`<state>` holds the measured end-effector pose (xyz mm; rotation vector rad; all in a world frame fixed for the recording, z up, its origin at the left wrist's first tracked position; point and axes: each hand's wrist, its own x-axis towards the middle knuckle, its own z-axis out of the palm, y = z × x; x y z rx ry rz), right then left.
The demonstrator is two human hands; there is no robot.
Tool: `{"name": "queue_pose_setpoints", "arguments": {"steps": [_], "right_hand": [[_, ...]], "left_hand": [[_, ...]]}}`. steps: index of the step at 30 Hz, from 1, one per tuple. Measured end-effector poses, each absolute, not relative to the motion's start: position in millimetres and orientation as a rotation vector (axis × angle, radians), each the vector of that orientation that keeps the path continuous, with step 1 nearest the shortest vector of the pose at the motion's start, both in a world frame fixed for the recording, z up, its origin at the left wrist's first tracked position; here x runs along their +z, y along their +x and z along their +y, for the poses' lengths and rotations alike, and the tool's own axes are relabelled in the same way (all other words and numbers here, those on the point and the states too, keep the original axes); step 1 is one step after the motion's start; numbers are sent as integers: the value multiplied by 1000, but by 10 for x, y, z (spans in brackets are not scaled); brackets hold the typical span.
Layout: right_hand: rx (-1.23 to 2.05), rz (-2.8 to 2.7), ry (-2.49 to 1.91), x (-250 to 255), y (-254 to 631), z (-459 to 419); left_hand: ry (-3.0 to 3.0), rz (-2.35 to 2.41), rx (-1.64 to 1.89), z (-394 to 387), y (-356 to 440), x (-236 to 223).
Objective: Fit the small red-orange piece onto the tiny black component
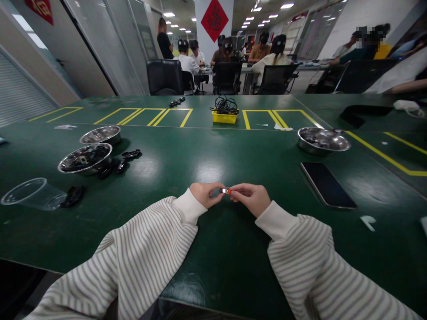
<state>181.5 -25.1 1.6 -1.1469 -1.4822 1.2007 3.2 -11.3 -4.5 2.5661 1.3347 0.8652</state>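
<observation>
Well, farthest left on the green table [160, 155], a clear plastic cup [46, 195] lies on its side, with a black plastic piece [72, 196] by its narrower end. Next come two stainless-steel bowls, one behind the other. The nearer bowl [85, 170] holds a heap of dark parts [90, 156], probably to keep loose pieces together within the left arm's reach; the farther bowl [115, 138] sits just behind it. Glossy black casings [120, 166] lie just beside the nearer bowl, on its right.

In the middle, the left hand [204, 195] has its thumb and fingertips closed on the left end of a small metal-and-orange part [224, 190]. The right hand [254, 198] pinches the orange end from the other side, its thumb and forefinger pressed together on it. The part is thus held up between the two hands, clear of the tabletop; such a two-ended grip likely steadies something so tiny and leaves its middle open to view. Its exact kind is too small to tell.

Beyond the hands, a yellow bin [224, 118] gathers coiled black cable [224, 105], perhaps so that it does not sprawl. Rightward, a third steel bowl [303, 144] contains small pieces, and a smartphone [328, 184] lies flat nearer the right arm, out of the hands' way.
</observation>
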Motion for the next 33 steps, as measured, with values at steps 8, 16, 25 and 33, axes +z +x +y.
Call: {"name": "queue_pose_setpoints", "arguments": {"steps": [8, 16, 25, 33], "right_hand": [[1218, -1487, -1111, 29, 1842, -244], [1083, -1580, -1117, -1, 1847, -244], [977, -1719, -1097, -26, 1894, -225], [632, -2054, -1051, 92, 1932, -262]], "left_hand": [[2507, 1235, 937, -115, 26, -25], [2486, 1145, 973, -99, 27, -27], [2509, 1085, 990, -106, 19, -29], [2552, 1037, 864, -110, -4, -28]]}}
